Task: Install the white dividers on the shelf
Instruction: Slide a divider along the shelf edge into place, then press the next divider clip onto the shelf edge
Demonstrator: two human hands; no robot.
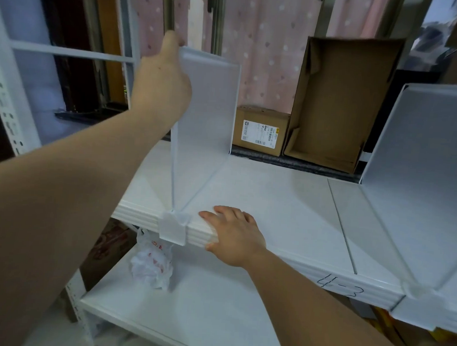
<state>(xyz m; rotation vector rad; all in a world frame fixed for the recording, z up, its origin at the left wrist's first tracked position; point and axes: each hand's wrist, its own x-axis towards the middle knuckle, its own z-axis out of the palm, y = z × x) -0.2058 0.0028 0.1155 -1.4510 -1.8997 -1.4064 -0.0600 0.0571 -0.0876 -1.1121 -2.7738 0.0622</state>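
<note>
A white divider [208,112] stands upright on the white shelf [274,199], its front clip [173,227] hooked over the shelf's front edge. My left hand [160,80] grips the divider's top near corner. My right hand [231,234] lies with straight fingers on the shelf's front edge, just right of the clip, thumb under the edge. A second white divider [422,171] stands upright on the shelf at the right, its clip [414,307] on the front edge.
Behind the shelf stand a small labelled cardboard box [260,130] and an open empty cardboard box [338,104]. A crumpled plastic bag [152,264] lies on the lower shelf [199,318]. The white rack upright [11,111] stands at the left. "4-3" [340,286] is written on the shelf edge.
</note>
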